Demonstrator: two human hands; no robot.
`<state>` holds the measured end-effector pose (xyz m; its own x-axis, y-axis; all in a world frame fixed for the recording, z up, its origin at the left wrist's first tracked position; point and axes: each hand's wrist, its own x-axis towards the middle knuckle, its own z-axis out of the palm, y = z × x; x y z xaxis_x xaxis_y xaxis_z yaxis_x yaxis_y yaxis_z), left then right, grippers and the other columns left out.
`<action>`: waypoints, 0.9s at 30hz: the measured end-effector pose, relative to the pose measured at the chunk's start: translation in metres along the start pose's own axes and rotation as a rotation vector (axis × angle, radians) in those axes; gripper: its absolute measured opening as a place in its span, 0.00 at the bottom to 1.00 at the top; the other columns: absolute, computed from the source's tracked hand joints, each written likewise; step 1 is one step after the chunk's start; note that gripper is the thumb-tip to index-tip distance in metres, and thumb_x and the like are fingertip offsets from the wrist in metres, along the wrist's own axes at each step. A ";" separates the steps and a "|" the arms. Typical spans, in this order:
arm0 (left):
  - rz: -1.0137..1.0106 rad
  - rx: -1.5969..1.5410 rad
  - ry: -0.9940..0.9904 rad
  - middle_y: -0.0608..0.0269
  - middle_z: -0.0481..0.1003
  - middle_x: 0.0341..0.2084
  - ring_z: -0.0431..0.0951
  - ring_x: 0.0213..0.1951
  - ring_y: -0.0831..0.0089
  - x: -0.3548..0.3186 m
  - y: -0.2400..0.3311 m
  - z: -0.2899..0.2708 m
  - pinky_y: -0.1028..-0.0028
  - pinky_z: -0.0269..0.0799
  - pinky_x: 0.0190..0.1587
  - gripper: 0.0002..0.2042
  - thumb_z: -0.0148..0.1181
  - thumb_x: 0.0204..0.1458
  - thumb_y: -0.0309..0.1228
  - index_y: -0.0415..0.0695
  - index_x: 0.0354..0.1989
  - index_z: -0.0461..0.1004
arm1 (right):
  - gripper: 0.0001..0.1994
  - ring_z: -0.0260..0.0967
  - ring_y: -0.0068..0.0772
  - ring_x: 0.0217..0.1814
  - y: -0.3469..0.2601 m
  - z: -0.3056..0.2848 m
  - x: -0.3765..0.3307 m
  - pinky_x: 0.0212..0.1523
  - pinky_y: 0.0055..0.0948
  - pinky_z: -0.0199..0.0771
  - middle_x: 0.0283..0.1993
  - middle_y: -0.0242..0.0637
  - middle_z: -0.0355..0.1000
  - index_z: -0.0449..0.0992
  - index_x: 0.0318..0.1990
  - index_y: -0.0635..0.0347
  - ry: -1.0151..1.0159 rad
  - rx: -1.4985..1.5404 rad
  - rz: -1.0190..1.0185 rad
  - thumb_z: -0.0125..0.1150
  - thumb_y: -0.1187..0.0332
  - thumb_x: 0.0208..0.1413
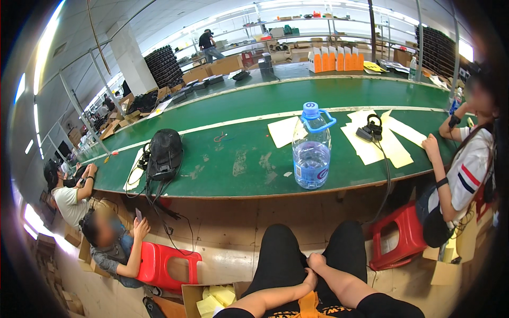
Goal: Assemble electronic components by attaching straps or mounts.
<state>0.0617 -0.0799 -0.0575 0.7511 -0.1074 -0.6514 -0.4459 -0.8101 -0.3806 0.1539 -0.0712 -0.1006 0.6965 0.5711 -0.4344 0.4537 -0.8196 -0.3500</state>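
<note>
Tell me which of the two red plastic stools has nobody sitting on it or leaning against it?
The red stool on the right, under the green table's edge. Nobody touches it; the seated person beside it is only near. The left red stool has a person leaning against it.

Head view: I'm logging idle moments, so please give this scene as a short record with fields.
left hand: resting between the person's thighs, holding nothing
right hand: on the lap, touching the left hand, empty
nearest thing: green bench ahead
on bench: large water bottle, black backpack, black headphones on yellow sheets
seats: red stools
others: people sitting left and right
</note>
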 end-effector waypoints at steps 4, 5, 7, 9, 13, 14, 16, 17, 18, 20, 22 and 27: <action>0.004 0.053 -0.026 0.57 0.64 0.43 0.63 0.43 0.58 -0.002 -0.001 -0.004 0.52 0.58 0.37 0.18 0.35 0.49 0.38 0.44 0.44 0.65 | 0.12 0.68 0.42 0.34 0.001 0.002 0.003 0.36 0.34 0.67 0.29 0.46 0.70 0.74 0.25 0.60 -0.020 -0.004 0.080 0.50 0.62 0.39; 0.008 0.064 -0.035 0.57 0.63 0.43 0.63 0.43 0.57 -0.003 -0.001 -0.005 0.52 0.58 0.37 0.18 0.35 0.49 0.38 0.44 0.44 0.65 | 0.11 0.68 0.41 0.34 0.001 0.002 0.003 0.36 0.34 0.67 0.29 0.46 0.70 0.74 0.25 0.60 -0.023 -0.008 0.084 0.50 0.62 0.39; -0.005 0.065 -0.024 0.57 0.63 0.44 0.63 0.43 0.57 0.005 0.004 0.004 0.52 0.58 0.37 0.18 0.35 0.49 0.38 0.44 0.44 0.65 | 0.11 0.68 0.41 0.34 0.002 0.003 0.003 0.36 0.34 0.67 0.30 0.46 0.70 0.74 0.25 0.59 -0.019 -0.027 0.075 0.49 0.62 0.39; -0.017 0.066 -0.015 0.57 0.63 0.44 0.63 0.43 0.57 0.003 0.003 0.002 0.52 0.58 0.37 0.18 0.35 0.49 0.38 0.45 0.44 0.65 | 0.11 0.68 0.41 0.34 0.001 0.002 0.002 0.36 0.34 0.67 0.30 0.45 0.70 0.74 0.26 0.59 -0.017 -0.044 0.068 0.49 0.62 0.39; 0.013 -0.025 0.036 0.57 0.63 0.44 0.63 0.44 0.58 0.001 0.000 0.004 0.53 0.58 0.38 0.18 0.35 0.49 0.39 0.45 0.44 0.65 | 0.12 0.68 0.40 0.35 0.000 0.001 -0.001 0.36 0.33 0.67 0.30 0.45 0.70 0.74 0.26 0.60 -0.030 -0.073 0.026 0.50 0.62 0.39; -0.007 -0.053 0.087 0.57 0.63 0.44 0.63 0.44 0.58 0.003 0.001 0.008 0.53 0.58 0.38 0.18 0.35 0.49 0.39 0.45 0.44 0.65 | 0.12 0.68 0.41 0.35 0.001 0.004 0.001 0.36 0.33 0.67 0.30 0.46 0.70 0.74 0.26 0.60 -0.027 -0.057 0.023 0.50 0.62 0.39; 0.007 -0.025 0.053 0.57 0.63 0.44 0.63 0.44 0.58 0.003 0.001 0.006 0.53 0.58 0.38 0.18 0.35 0.49 0.40 0.45 0.44 0.65 | 0.12 0.68 0.41 0.35 0.006 0.011 0.009 0.36 0.34 0.67 0.30 0.46 0.69 0.74 0.26 0.61 -0.022 -0.028 0.047 0.50 0.62 0.39; 0.024 0.003 0.019 0.57 0.63 0.44 0.63 0.44 0.58 -0.001 -0.002 0.002 0.54 0.58 0.38 0.19 0.36 0.49 0.40 0.45 0.44 0.66 | 0.13 0.68 0.42 0.35 0.008 0.014 0.011 0.37 0.34 0.67 0.30 0.47 0.69 0.74 0.26 0.61 -0.016 0.001 0.073 0.50 0.61 0.39; 0.027 0.005 0.020 0.57 0.63 0.44 0.63 0.44 0.58 -0.004 -0.004 -0.002 0.54 0.58 0.38 0.19 0.36 0.49 0.40 0.45 0.44 0.66 | 0.13 0.68 0.42 0.35 0.012 0.016 0.012 0.37 0.34 0.67 0.30 0.47 0.69 0.74 0.26 0.61 -0.016 0.003 0.076 0.50 0.61 0.39; 0.050 0.001 0.037 0.56 0.63 0.43 0.63 0.43 0.58 -0.010 -0.008 -0.006 0.54 0.58 0.38 0.19 0.36 0.49 0.41 0.44 0.43 0.66 | 0.13 0.67 0.43 0.35 0.010 0.008 0.007 0.37 0.34 0.67 0.30 0.48 0.69 0.73 0.26 0.62 -0.019 0.072 0.077 0.51 0.62 0.39; 0.024 0.011 0.018 0.56 0.64 0.43 0.63 0.43 0.58 -0.002 -0.002 0.000 0.54 0.58 0.38 0.19 0.36 0.49 0.41 0.44 0.43 0.66 | 0.13 0.68 0.43 0.35 0.007 0.009 0.007 0.37 0.34 0.67 0.30 0.48 0.69 0.73 0.26 0.63 -0.023 0.049 0.082 0.51 0.62 0.39; -0.014 0.060 -0.009 0.57 0.64 0.42 0.63 0.42 0.58 0.006 0.006 0.006 0.53 0.58 0.37 0.19 0.36 0.49 0.41 0.44 0.42 0.66 | 0.12 0.68 0.43 0.35 0.005 0.008 0.006 0.36 0.33 0.67 0.30 0.48 0.69 0.74 0.26 0.62 -0.031 0.010 0.077 0.50 0.62 0.39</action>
<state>0.0607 -0.0822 -0.0678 0.7528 -0.0911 -0.6519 -0.4643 -0.7755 -0.4278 0.1559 -0.0715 -0.1116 0.7115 0.5080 -0.4855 0.3939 -0.8605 -0.3232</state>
